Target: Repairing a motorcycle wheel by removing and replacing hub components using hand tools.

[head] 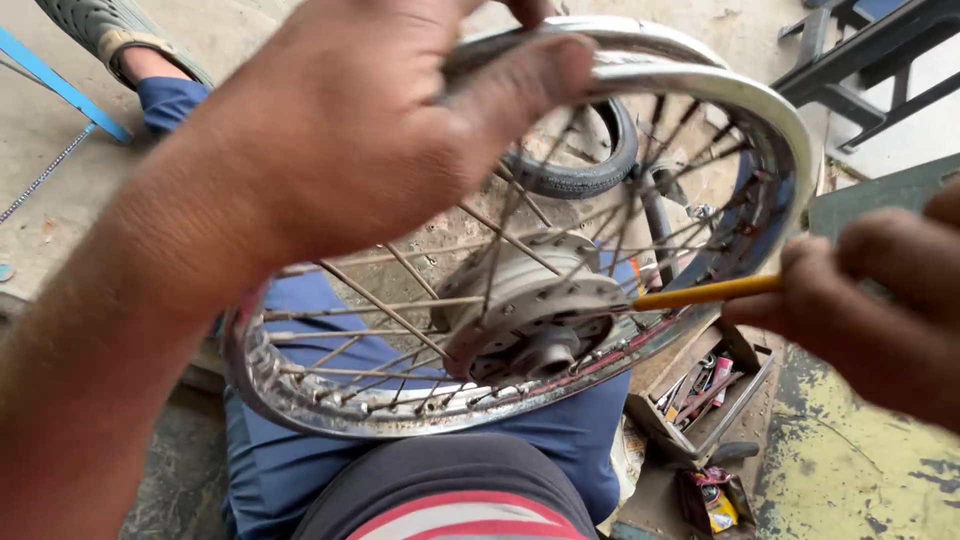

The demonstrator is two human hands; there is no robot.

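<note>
Left hand [330, 130] clamped over spoked wheel rim [780, 130] to steady it on lap — right hand [870, 310] fingers pinching yellow tool [705, 293], aimed at hub [535, 310].

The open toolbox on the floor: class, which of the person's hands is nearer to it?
Right. The right hand, holding a yellow-handled tool, is just above the toolbox. The left hand grips the wheel rim on the far upper side.
</note>
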